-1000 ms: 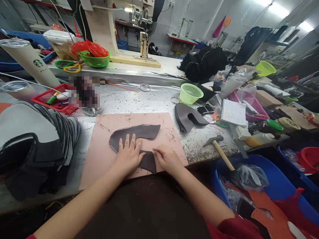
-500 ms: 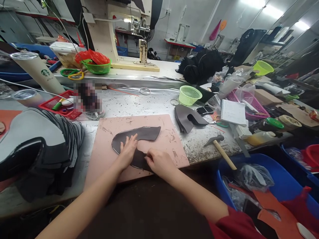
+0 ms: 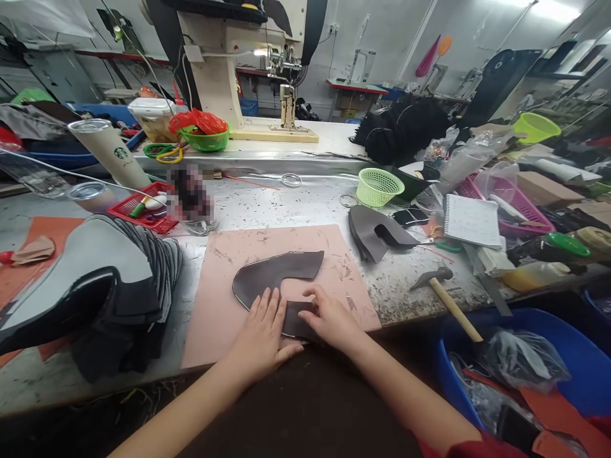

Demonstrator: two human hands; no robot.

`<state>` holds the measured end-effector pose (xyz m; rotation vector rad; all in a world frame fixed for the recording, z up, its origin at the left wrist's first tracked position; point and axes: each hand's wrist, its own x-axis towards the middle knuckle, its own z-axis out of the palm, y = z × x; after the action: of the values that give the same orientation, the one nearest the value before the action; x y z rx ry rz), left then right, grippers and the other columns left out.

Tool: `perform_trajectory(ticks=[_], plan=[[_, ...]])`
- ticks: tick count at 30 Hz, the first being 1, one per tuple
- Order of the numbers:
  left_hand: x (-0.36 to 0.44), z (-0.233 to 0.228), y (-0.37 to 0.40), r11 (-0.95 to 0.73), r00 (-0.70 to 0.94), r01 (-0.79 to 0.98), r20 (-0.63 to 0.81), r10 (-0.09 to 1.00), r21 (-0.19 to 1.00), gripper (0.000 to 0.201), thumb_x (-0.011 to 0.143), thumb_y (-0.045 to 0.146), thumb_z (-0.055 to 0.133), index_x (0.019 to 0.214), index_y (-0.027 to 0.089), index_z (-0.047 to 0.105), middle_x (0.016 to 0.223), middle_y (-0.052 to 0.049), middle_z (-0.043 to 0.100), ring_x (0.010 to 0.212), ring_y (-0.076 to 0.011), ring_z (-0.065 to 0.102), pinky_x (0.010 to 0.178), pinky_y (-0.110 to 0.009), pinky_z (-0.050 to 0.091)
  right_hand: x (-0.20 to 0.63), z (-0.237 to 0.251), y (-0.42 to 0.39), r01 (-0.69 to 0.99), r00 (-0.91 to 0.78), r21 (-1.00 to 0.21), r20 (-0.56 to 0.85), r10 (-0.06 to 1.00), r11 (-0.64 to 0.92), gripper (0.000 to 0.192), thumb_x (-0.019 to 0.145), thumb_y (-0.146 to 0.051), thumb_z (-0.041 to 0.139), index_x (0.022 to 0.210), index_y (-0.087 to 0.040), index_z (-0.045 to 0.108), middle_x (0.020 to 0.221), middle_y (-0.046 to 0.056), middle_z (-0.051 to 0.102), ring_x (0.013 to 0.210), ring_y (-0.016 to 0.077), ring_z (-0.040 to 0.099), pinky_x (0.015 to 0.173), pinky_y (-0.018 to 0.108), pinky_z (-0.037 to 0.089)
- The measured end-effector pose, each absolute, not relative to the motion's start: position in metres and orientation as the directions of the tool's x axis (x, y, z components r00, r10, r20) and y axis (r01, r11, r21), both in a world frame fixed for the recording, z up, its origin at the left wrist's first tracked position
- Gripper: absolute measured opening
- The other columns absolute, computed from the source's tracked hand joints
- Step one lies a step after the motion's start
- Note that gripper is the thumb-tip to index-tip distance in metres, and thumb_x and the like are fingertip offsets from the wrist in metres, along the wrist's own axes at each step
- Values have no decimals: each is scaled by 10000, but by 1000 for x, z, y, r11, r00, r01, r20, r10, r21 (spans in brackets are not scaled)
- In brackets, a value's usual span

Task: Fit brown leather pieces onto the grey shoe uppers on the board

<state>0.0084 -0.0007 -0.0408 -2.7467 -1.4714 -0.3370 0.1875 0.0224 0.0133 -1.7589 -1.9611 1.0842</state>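
On the pink board (image 3: pixel 214 318), a dark grey curved piece (image 3: pixel 260 277). Lies flat, bends at the left, points both ends to the right. Passes beneath the left hand (image 3: pixel 265 331) along its lower length; shows uncovered beyond those fingertips and again between both hands. Left hand: laid flat, fingers side by side, thumb held out, clamped on nothing. Over the lower end, the right hand (image 3: pixel 329 321), thumb and forefinger apart; cannot tell whether touching there.

Under the board, the bench (image 3: pixel 248 200). To the left, a stack of pale and dark pieces (image 3: pixel 109 254), with a red tray (image 3: pixel 163 225) behind. To the right, more dark grey material (image 3: pixel 372 232), a green basket (image 3: pixel 379 189) beyond, and a hammer (image 3: pixel 451 303), handle out over a blue bin (image 3: pixel 447 367).
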Motion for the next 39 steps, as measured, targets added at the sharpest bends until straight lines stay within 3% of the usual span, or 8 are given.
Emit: perform_trajectory(ticks=[4, 9, 13, 16, 19, 26, 32, 39], plan=[[9, -40, 2, -563, 541, 820, 183, 821, 106, 817, 740, 666, 321, 1292, 64, 312, 1362, -214, 270, 1272, -341, 172, 1000, -499, 255, 190, -4, 19, 505, -251, -856, -269, 930, -112, 387, 714, -235, 511, 1093, -220, 437, 649, -40, 533, 572, 126, 510, 585, 260, 411], [-1, -31, 15, -580, 572, 782, 107, 813, 229, 773, 726, 648, 393, 1299, 136, 304, 1363, -159, 304, 1269, -302, 218, 1005, -496, 261, 185, 5, 22, 292, -410, -951, -217, 886, -98, 339, 677, -112, 410, 969, -215, 549, 925, 17, 610, 844, 147, 561, 755, 287, 433], [-12, -23, 21, -573, 564, 756, 130, 816, 316, 713, 755, 582, 427, 1301, 150, 279, 1321, -124, 390, 1257, -252, 269, 1014, -462, 273, 184, 10, 24, 275, -453, -937, -325, 830, -216, 513, 594, -38, 353, 1052, -217, 499, 801, -1, 622, 800, 144, 591, 674, 261, 457], [-13, -22, 18, -572, 552, 772, 155, 819, 276, 702, 745, 587, 440, 1287, 158, 317, 1313, -130, 397, 1236, -261, 309, 997, -450, 300, 186, 6, 23, 368, -443, -927, -247, 862, -77, 566, 590, -25, 371, 1107, -229, 473, 759, -16, 610, 740, 129, 583, 671, 250, 448], [-10, -25, 13, -615, 604, 767, 118, 788, 181, 741, 713, 638, 431, 1302, 204, 313, 1350, -130, 342, 1234, -310, 295, 968, -476, 313, 193, 4, 24, 531, -358, -844, -138, 924, 80, 528, 638, -47, 381, 1117, -245, 482, 730, -21, 599, 658, 125, 559, 641, 250, 441], [4, -31, 13, -670, 665, 741, 90, 741, 44, 690, 673, 705, 390, 1278, 386, 300, 1348, -70, 358, 1224, -426, 230, 917, -588, 262, 220, -1, 20, 737, -95, -662, 100, 991, 137, 371, 672, -53, 361, 959, -184, 556, 758, 22, 624, 682, 146, 576, 652, 269, 449], [15, -31, 10, -635, 632, 772, 117, 766, -9, 707, 620, 685, 501, 1245, 382, 367, 1321, -105, 392, 1197, -452, 262, 890, -642, 223, 207, -15, 2, 722, -318, -502, 372, 872, 477, 342, 712, -44, 361, 933, -172, 588, 875, 63, 642, 838, 164, 561, 752, 293, 452], [19, -32, 6, -640, 635, 765, 82, 768, 71, 638, 731, 639, 395, 1267, 293, 364, 1318, -87, 403, 1241, -355, 254, 936, -686, 48, 203, -36, -6, 769, -564, -246, 176, 807, 591, 512, 846, -301, 387, 1322, -133, 299, 1348, 109, 362, 1229, 278, 313, 984, 507, 251]])
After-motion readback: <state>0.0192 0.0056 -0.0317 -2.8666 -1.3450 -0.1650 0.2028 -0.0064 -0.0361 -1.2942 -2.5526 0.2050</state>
